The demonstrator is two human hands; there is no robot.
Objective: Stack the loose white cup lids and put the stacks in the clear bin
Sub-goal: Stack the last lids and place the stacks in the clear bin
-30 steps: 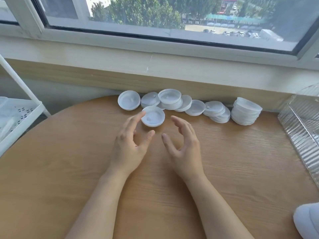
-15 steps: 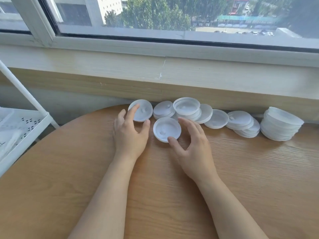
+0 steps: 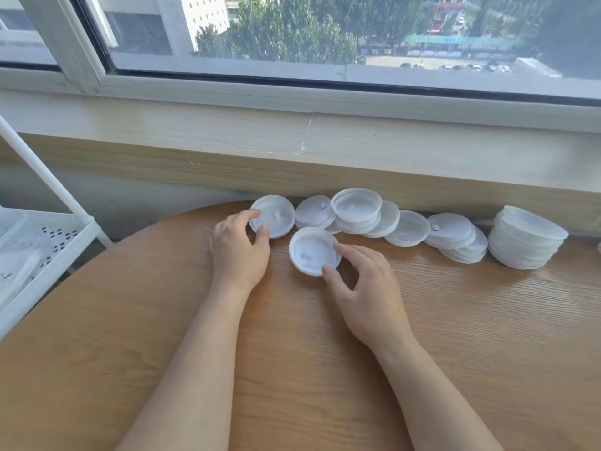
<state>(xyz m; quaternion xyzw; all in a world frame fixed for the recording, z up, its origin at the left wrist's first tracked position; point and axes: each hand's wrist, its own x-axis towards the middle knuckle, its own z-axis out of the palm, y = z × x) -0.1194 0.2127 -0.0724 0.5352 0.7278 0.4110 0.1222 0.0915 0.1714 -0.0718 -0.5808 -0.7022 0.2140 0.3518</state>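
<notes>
— Right hand (image 3: 364, 288) first: what is it doing?
— Its thumb and forefinger pinch the near right edge of a single white lid (image 3: 313, 255) that lies open side up on the round wooden worktop (image 3: 325, 369); the other fingers curl loosely above the wood.
— And the left hand (image 3: 239, 252)?
— Just beyond and to the left, it grips the leftmost lid (image 3: 276, 216), thumb on the near rim, fingertips on the far left rim. That lid is tilted, leaning up toward the wall.
— Do the two lids touch?
— They sit just beside each other; I cannot tell whether the rims meet.
— What lies further back?
— A row of loose lids (image 3: 357, 209) along the far edge of the worktop, overlapping one another, one open side up on top. To the right comes a low leaning pile (image 3: 455, 236), then a taller stack (image 3: 527, 242) at the far right.
— Anything else?
— A white wire rack (image 3: 42, 249) stands off the left side, and behind everything a pale sill (image 3: 292, 135) under a window (image 3: 325, 30).
</notes>
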